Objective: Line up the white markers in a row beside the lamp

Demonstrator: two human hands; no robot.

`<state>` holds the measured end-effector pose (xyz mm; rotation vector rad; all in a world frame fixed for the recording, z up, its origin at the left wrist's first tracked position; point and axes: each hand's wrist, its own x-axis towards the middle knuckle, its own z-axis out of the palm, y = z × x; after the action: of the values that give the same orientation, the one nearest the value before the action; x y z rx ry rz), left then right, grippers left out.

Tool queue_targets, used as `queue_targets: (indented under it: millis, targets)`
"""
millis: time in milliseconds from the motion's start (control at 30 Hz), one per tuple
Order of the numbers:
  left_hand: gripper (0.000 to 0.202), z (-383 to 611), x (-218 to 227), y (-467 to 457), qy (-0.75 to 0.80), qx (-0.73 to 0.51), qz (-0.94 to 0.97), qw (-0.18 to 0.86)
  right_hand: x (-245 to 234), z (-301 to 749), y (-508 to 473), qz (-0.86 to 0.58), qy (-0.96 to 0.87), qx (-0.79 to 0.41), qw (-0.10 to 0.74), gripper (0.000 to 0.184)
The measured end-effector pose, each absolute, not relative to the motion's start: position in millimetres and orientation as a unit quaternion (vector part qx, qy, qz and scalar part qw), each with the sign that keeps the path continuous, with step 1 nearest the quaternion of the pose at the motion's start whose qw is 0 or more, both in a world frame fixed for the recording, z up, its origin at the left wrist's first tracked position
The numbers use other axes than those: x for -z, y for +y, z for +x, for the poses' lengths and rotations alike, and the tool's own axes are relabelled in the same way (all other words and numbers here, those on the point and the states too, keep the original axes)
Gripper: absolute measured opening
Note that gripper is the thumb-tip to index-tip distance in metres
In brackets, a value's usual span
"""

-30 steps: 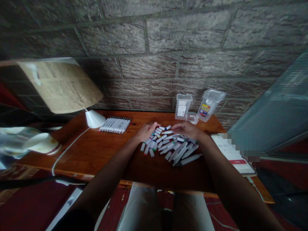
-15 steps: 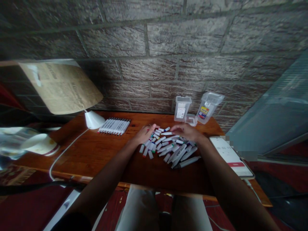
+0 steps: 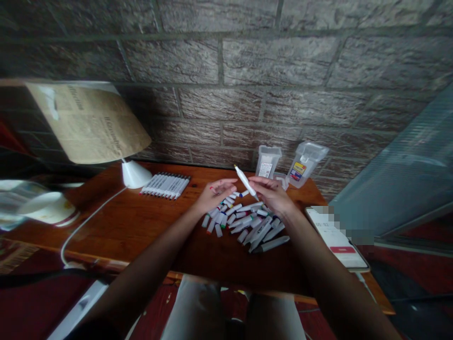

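Across the near middle of the wooden bench (image 3: 148,245) lie loose uncapped markers (image 3: 260,233), their bodies overlapping, with a phone (image 3: 339,243) well apart to the right. Just left of them are scattered small caps (image 3: 223,218). At the far side of this pile, the left hand (image 3: 215,194) is open, thumb and fingers parted, nothing visible in it. The right hand (image 3: 265,186) pinches a white marker (image 3: 244,180) between thumb and fingers, tilted above the pile, yellowish tip pointing far and left. It should be light and stiff, its smooth barrel perhaps slightly slippery and apt to roll; mid-barrel looks the best hold, clear of the softer, ink-wet tip. Farther left lies a neat row of markers (image 3: 165,185) beside the lamp (image 3: 136,174); far right stand two clear boxes (image 3: 307,163).
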<state>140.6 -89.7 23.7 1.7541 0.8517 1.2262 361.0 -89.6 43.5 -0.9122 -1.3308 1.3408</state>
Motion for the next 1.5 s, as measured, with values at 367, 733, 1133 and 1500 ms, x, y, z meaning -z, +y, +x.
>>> queue_targets:
  millis: [367,733,1133,1500]
  targets:
    - [0.043,142,-37,-98,0.305,-0.489,0.643,0.505,-40,329,-99,-0.362,-0.613,-0.519,0.473,0.033]
    - [0.055,101,-43,-78,0.335,-0.611,0.558,0.45,-20,341,-85,-0.484,-0.849,-0.061,0.203,0.036]
    - [0.044,91,-35,-69,0.394,-0.571,0.556,0.457,-31,335,-98,-0.43,-0.876,-0.096,0.198,0.033]
    - [0.033,67,-28,-68,0.626,-0.287,0.724,0.022,-36,333,-105,-0.413,-0.892,-0.061,0.171,0.038]
